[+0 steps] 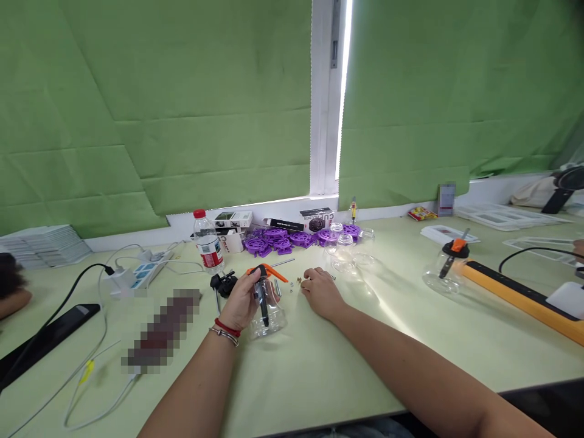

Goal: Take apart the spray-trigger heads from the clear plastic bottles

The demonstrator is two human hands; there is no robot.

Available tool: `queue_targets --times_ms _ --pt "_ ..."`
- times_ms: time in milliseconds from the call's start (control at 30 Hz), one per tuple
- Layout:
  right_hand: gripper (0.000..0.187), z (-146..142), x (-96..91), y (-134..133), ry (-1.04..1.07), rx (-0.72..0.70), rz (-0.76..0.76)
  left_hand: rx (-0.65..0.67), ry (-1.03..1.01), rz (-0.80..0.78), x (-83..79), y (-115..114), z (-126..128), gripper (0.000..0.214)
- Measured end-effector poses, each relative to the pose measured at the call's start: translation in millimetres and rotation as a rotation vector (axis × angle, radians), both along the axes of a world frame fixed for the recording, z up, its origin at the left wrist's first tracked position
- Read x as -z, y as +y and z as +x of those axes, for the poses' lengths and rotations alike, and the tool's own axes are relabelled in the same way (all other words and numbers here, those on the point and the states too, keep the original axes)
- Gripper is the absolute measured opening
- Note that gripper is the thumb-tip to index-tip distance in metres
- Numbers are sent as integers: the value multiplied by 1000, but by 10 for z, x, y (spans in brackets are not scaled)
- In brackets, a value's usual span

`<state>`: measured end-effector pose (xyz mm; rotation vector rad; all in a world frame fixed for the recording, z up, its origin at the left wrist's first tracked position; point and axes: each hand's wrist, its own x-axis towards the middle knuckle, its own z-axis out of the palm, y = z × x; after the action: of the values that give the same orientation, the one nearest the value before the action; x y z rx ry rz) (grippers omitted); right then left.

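My left hand [245,304] is wrapped round a clear bottle [274,321] with an orange lever on top and a black stem down its front. The bottle stands tilted just above or on the table; I cannot tell which. To its right, my right hand [322,293] rests low on the tabletop, fingers bent together and tips down. Small brass-coloured pieces [299,280] lie at those fingertips, and whatever is pinched there is hidden. Tiny metal springs [291,286] lie between the hands. Black parts [223,283] sit left of the bottle, and a thin metal rod [286,261] lies behind it.
Purple plastic wheel-like parts [278,240] are heaped at the back beside small boxes [233,219] and a red-capped water bottle [208,246]. Clear round parts [344,258] lie behind my right hand. A similar orange-topped bottle [442,281] stands rightward, by a yellow-black power strip [515,295]. Cables [103,340] cross the left.
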<state>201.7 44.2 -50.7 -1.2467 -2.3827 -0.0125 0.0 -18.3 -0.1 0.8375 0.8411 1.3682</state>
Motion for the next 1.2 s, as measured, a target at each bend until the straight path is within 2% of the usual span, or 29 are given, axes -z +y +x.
queue_targets --times_ms 133,233,333,433,567,700,800,867,933,1000,1033,1100,1200 --pt "22 149 -68 44 91 26 -17 4 18 -3 -7 -6 0 30" --pt "23 359 -149 75 189 75 -116 -7 17 -2 -16 -8 0 29" --pt "44 531 -180 106 235 114 -271 -12 19 -14 -19 -8 5 29" --pt "55 598 -150 148 219 130 -339 -15 26 -19 -22 -7 9 30" --pt "56 620 -108 205 210 148 -369 -20 11 -16 -34 -5 10 30" --pt "54 623 -161 186 308 166 -369 -15 -24 -2 -31 -4 24 30" --pt "40 517 -236 48 512 45 -363 -5 -123 26 -11 -15 66 25" --pt "39 379 -272 -111 700 -146 -537 -7 -210 68 1 -32 110 22" --pt "48 222 -288 -293 912 -362 -879 -12 -273 117 1 -56 158 21" --pt "54 91 -290 -445 1049 -503 -1248 -15 -284 152 -15 -81 193 23" --pt "54 47 -290 -496 1083 -546 -1351 -14 -263 163 -28 -92 202 25" --pt "52 10 -290 -535 1141 -553 -1443 -36 -155 192 -56 -105 198 28" --pt "48 41 -297 -481 1220 -415 -1377 -155 197 241 -73 -98 162 23"
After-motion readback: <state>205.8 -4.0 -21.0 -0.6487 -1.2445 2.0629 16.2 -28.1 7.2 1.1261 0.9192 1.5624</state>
